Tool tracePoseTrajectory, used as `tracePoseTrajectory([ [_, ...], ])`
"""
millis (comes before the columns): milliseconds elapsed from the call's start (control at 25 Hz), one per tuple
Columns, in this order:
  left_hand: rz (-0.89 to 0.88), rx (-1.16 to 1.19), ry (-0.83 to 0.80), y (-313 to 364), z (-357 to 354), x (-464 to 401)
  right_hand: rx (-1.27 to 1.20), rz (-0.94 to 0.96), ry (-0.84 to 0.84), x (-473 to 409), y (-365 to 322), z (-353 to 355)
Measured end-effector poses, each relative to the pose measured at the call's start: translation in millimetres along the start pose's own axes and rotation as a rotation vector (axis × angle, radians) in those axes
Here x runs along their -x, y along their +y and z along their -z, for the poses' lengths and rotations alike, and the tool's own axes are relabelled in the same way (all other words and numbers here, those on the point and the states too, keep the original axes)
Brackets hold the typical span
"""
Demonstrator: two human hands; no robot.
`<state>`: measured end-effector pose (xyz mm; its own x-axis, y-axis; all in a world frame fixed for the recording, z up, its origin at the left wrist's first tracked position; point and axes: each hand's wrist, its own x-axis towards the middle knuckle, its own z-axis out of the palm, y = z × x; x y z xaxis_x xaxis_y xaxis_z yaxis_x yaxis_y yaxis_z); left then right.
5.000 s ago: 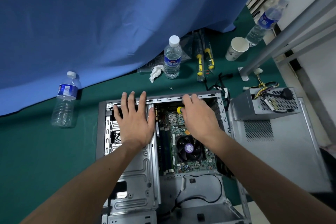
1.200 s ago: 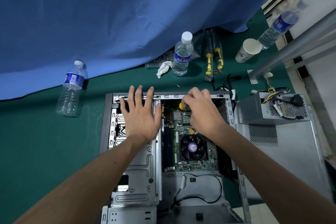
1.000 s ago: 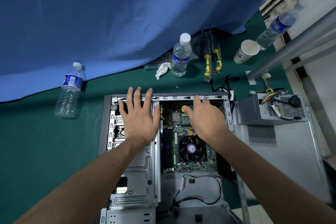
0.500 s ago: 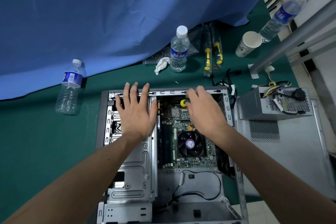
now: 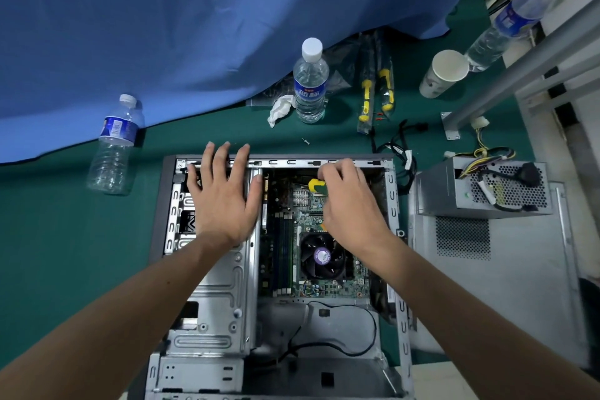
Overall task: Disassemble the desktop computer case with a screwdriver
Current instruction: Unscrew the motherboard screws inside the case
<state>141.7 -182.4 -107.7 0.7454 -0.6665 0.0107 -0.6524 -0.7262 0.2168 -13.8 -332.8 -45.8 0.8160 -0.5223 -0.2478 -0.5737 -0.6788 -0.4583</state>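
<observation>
The open desktop case (image 5: 207, 299) lies flat on the green mat, its motherboard (image 5: 293, 269) and black CPU fan (image 5: 319, 257) exposed. My left hand (image 5: 224, 196) rests flat with spread fingers on the metal drive cage near the case's far edge. My right hand (image 5: 349, 201) is inside the case above the board's far end, fingers curled round a screwdriver with a yellow-green handle (image 5: 315, 186). Its shaft and tip are hidden under the hand.
The removed power supply (image 5: 480, 191) sits on the detached side panel (image 5: 506, 286) to the right. Behind the case stand a water bottle (image 5: 310, 84), spare screwdrivers in bags (image 5: 376, 94), a paper cup (image 5: 443, 73), loose cables (image 5: 394, 146) and a loose screw (image 5: 305, 140). Another bottle (image 5: 115, 146) lies left.
My right hand's fingers have curled and shifted around the screwdriver handle between frames, staying at the same spot over the board. My left hand stays flat on the drive cage.
</observation>
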Motion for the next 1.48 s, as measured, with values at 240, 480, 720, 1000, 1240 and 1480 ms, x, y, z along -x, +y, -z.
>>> tracePoseTrajectory([
  [240,0.003,0.002,0.005,0,0,0,0.077,-0.013,0.000,0,8,-3],
  [480,0.001,0.000,0.004,1,0,-1,0.085,0.009,-0.014,7,18,-6],
  [720,-0.001,0.005,0.004,0,-1,0,0.070,0.009,0.017,11,20,-8],
  [1000,-0.014,0.007,0.025,-3,-4,0,-0.078,-0.069,0.073,23,26,6],
  [1240,-0.004,0.022,-0.030,3,4,0,-0.391,-0.226,0.171,57,34,30],
  [1480,0.004,0.164,-0.314,27,54,6,-0.651,-0.325,0.225,108,36,57],
])
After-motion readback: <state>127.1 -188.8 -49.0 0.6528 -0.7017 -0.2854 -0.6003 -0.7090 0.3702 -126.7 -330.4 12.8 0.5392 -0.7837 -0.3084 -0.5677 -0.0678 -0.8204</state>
